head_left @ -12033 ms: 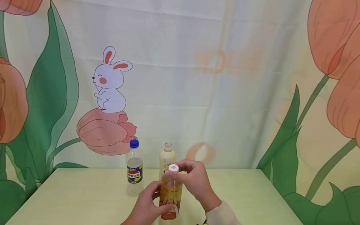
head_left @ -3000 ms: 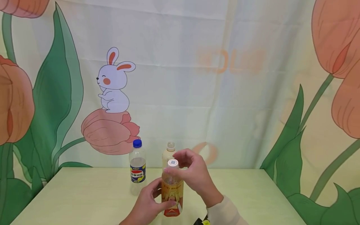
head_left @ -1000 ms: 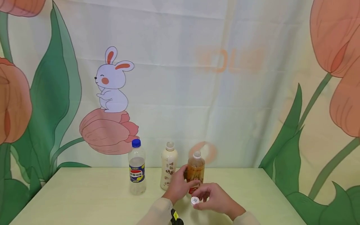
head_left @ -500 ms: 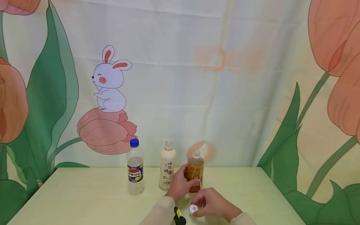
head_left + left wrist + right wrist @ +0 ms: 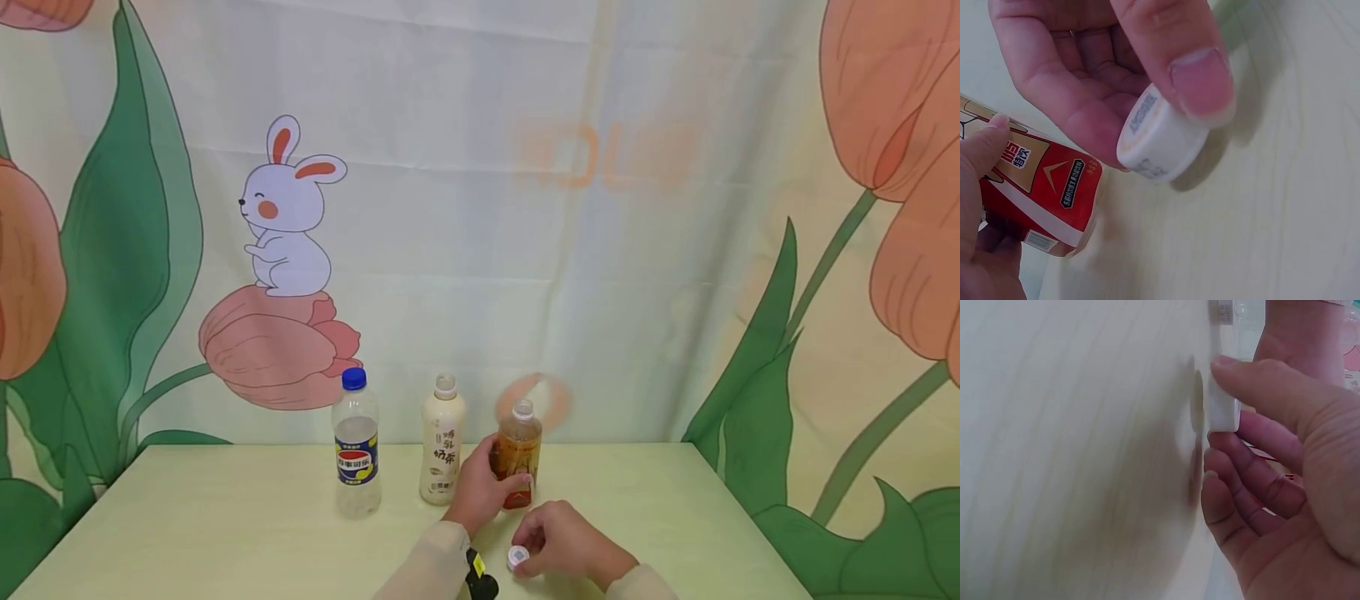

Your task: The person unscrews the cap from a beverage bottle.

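My left hand (image 5: 480, 490) grips an uncapped drink bottle (image 5: 527, 442) with an amber upper part and a red lower label. The bottle stands upright at the right of the row. In front of it, my right hand (image 5: 566, 540) pinches a white bottle cap (image 5: 517, 557) between thumb and fingers, low over the tabletop. A thin gap seems to show under the cap (image 5: 1224, 409) in the right wrist view. The left wrist view has print on the cap (image 5: 1163, 147) and the bottle's red label (image 5: 1054, 194) beside it.
A cream milk-tea bottle (image 5: 442, 450), uncapped, stands left of my left hand. Further left is a clear cola bottle (image 5: 356, 458) with a blue cap. The pale table (image 5: 225, 533) ends at a printed curtain (image 5: 450, 250). A black strap device (image 5: 480, 575) sits at my left wrist.
Earlier the amber bottle was held up front with its cap on. Since then the cap came off, the bottle moved right and back, and my right hand lowered the cap toward the table.
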Motion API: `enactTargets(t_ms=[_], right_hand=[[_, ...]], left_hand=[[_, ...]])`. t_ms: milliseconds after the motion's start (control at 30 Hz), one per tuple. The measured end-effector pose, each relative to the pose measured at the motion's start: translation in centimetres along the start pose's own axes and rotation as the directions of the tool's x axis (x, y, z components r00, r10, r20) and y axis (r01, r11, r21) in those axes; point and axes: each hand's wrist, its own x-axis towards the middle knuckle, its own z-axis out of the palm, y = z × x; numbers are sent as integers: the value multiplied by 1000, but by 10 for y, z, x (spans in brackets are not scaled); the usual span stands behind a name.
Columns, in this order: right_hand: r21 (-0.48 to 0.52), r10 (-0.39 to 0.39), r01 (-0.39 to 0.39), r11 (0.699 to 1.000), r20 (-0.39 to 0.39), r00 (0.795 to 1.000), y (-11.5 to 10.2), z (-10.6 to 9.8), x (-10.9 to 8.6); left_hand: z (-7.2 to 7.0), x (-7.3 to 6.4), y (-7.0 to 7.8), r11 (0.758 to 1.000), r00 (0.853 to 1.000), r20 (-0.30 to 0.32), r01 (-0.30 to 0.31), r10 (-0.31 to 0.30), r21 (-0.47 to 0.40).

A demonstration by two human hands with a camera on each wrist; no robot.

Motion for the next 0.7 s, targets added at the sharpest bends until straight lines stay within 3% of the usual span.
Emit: enactTargets(t_ms=[300,567,700], right_hand=[[-28,78,-77,997,13,997,4,1,3],[-23,47,-47,999,3,999,2,1,1],[-60,39,-42,997,-53,998,-3,-3,-1]], left_hand=[[1,1,2,1000,1000,8,14,-14,25],[-4,-4,0,1000,998,55,26,-27,11],[-10,-9,0,998,996,74,55,-56,13]])
